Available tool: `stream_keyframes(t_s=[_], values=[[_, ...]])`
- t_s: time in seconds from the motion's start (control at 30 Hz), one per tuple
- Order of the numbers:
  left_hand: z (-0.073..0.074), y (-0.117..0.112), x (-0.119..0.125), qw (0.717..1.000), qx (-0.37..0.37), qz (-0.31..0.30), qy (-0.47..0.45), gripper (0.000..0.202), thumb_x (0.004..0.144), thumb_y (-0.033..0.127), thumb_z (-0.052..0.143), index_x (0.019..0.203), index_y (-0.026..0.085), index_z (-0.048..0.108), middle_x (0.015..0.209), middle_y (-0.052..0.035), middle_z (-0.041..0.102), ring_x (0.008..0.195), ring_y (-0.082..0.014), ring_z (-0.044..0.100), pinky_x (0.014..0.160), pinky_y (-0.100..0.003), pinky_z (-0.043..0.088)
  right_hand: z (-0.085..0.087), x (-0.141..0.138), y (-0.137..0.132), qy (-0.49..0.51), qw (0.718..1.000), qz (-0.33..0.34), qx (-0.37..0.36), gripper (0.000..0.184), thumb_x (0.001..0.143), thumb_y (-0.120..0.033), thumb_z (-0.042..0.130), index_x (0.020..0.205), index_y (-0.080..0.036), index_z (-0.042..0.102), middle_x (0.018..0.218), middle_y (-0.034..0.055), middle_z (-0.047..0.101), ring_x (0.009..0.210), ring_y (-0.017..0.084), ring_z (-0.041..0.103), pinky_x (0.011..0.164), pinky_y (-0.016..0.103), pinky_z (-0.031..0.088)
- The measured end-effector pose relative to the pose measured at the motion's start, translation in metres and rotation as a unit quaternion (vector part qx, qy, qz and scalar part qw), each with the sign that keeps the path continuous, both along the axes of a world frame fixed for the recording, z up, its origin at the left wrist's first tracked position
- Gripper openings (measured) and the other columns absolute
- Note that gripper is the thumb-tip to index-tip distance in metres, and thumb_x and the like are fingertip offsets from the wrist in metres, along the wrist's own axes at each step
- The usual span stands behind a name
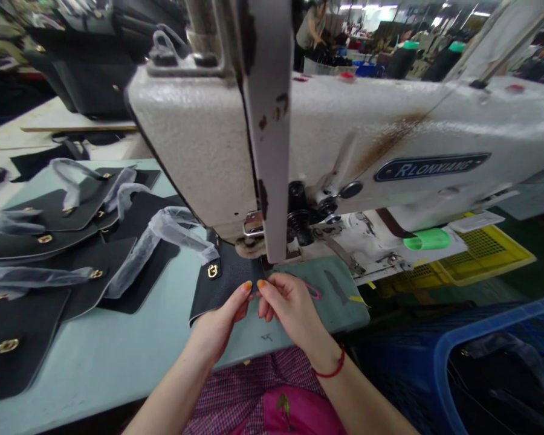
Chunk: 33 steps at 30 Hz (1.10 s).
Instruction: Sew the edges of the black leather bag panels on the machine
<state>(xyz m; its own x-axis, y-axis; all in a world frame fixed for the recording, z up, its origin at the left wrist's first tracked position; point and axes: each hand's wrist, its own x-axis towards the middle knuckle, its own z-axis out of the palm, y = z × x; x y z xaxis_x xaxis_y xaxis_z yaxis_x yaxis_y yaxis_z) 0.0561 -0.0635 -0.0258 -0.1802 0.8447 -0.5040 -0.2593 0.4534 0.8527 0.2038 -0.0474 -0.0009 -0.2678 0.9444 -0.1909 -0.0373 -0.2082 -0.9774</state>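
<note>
A black leather bag panel [218, 286] lies under the head of the sewing machine [199, 139]. On it are a gold metal fitting and a handle [176, 228] wrapped in clear plastic. My left hand [222, 320] is closed at the panel's near right edge, thumb on top and fingers curled under. Just beside it, my right hand [292, 305] is pinched, its thumb tip almost touching the left thumb. What lies between the right fingers is too small to make out. The presser foot and needle are mostly hidden behind the machine head.
Several black bag panels [90, 248] with wrapped handles overlap on the table's left. Pink-handled thread snips [314, 292] lie right of my hands. A blue basket [444, 350] with black pieces stands at lower right, a yellow crate [498, 251] behind it. Another person [312, 30] stands far back.
</note>
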Motion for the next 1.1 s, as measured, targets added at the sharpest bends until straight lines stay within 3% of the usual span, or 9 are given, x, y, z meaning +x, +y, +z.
stream_keyframes(t_s=[0.33,0.53,0.73,0.93,1.1], values=[[0.001,0.026,-0.005,0.999,0.023,-0.031,-0.013,0.047,0.061,0.057,0.077,0.053,0.015,0.058,0.052,0.0027,0.046,0.052,-0.0092,0.039,0.051,-0.024,0.034,-0.009,-0.008,0.020,0.021,1.000,-0.015,0.013,0.034,0.092,-0.042,0.054,0.075,-0.014,0.062,0.054,-0.0013,0.059,0.045,0.007,0.050,0.046,0.017,0.039],[0.002,0.042,-0.008,0.998,0.054,-0.025,-0.024,0.041,0.064,0.049,0.076,0.055,0.015,0.054,0.051,0.0060,0.042,0.048,-0.0067,0.031,0.046,-0.022,0.028,-0.016,-0.008,0.014,0.027,0.999,-0.017,-0.001,0.035,0.093,-0.043,0.052,0.081,-0.013,0.064,0.057,-0.0006,0.061,0.044,0.006,0.050,0.044,0.016,0.036],[0.005,0.051,-0.007,0.996,0.078,-0.036,-0.019,0.044,0.066,0.044,0.071,0.047,0.020,0.040,0.046,0.0074,0.033,0.047,-0.0074,0.029,0.046,-0.023,0.027,-0.044,-0.010,-0.005,-0.006,0.999,0.009,-0.051,0.034,0.092,-0.042,0.049,0.081,-0.012,0.062,0.055,0.0000,0.061,0.041,0.006,0.048,0.040,0.015,0.031],[0.002,0.055,-0.008,0.997,0.077,-0.022,-0.013,0.038,0.066,0.043,0.071,0.051,0.018,0.047,0.049,0.0064,0.038,0.047,-0.0071,0.030,0.046,-0.023,0.026,-0.073,-0.012,-0.015,-0.037,0.995,0.018,-0.087,0.033,0.089,-0.040,0.047,0.080,-0.012,0.062,0.053,-0.0003,0.059,0.039,0.006,0.047,0.038,0.015,0.030],[0.003,0.056,-0.005,0.996,0.090,-0.003,-0.008,0.038,0.066,0.042,0.072,0.051,0.019,0.046,0.048,0.0067,0.037,0.046,-0.0069,0.030,0.045,-0.023,0.026,-0.079,-0.012,-0.018,-0.043,0.995,0.023,-0.089,0.033,0.088,-0.040,0.046,0.079,-0.012,0.061,0.053,-0.0005,0.059,0.039,0.006,0.047,0.039,0.016,0.031]])
